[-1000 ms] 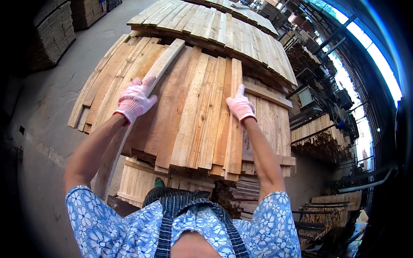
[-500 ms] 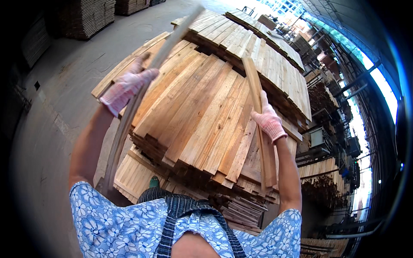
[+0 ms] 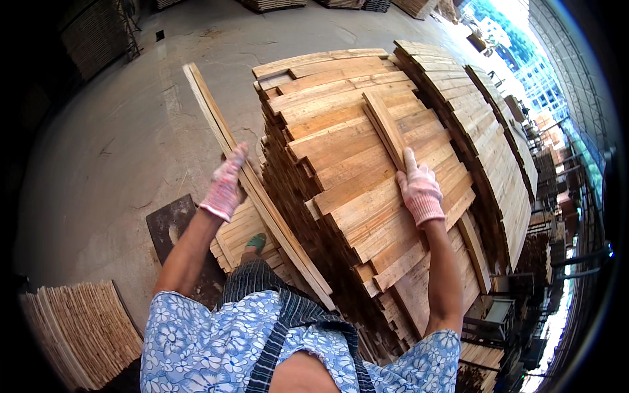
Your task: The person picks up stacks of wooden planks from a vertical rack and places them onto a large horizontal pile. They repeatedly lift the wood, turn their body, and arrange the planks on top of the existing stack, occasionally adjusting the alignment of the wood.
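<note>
My left hand (image 3: 227, 185), in a pink and white knit glove, is closed around a long narrow wooden board (image 3: 278, 228). That board slants from the far left down toward my waist, beside the near edge of a tall stack of planks (image 3: 341, 160). It looks as if two layers lie together in it. My gloved right hand (image 3: 421, 190) is over the stack's top, fingers wrapped on a second wooden board (image 3: 385, 124). This one lies crosswise over the stacked planks, and my forearm hides its near part.
My foot in a green shoe (image 3: 257, 242) rests on low-lying boards (image 3: 242, 226) beside a dark panel (image 3: 171, 229). More plank stacks (image 3: 481, 137) rise on the right. Another bundle of boards (image 3: 82, 331) stands at lower left, with further stacks (image 3: 272, 3) far off.
My view has turned left, so the plank stack appears rotated. The left board has swung from leaning up-right to leaning up-left. Both hands keep hold of their boards.
</note>
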Demonstrator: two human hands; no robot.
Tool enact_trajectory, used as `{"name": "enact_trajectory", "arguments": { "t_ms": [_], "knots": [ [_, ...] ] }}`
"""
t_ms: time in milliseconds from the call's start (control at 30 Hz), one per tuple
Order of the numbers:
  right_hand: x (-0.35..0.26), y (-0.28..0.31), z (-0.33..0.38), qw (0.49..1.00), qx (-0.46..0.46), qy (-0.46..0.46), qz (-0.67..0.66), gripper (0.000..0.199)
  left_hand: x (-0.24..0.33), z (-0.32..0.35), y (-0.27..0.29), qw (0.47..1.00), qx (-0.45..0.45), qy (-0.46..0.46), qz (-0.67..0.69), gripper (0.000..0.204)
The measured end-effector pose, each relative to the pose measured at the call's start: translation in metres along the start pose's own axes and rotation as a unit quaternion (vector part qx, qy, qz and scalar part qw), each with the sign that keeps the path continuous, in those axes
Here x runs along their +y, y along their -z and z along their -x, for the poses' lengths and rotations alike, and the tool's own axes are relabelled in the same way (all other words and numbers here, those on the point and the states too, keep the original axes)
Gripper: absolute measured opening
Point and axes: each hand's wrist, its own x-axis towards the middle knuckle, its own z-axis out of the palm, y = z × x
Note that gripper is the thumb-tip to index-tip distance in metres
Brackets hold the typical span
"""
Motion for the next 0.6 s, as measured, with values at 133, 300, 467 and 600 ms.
{"name": "enact_trajectory", "arguments": {
  "t_ms": [133,300,467,600],
  "knots": [
    [0.012,-0.015,0.027,0.999,0.034,-0.012,0.012,0.067,-0.090,-0.028,0.040,0.996,0.002,0.047,0.077,0.044],
    [0.031,-0.018,0.011,0.999,0.049,0.001,-0.015,0.069,-0.107,-0.038,-0.032,0.766,-0.126,-0.341,-0.530,0.076],
    [0.059,0.012,-0.033,0.997,0.061,-0.022,-0.043,0.071,-0.098,-0.025,-0.052,0.781,-0.131,-0.300,-0.532,0.094],
    [0.059,-0.032,-0.057,0.995,0.090,-0.022,0.046,0.068,-0.089,-0.012,-0.052,0.791,-0.189,-0.244,-0.527,0.088]
  ]
}}
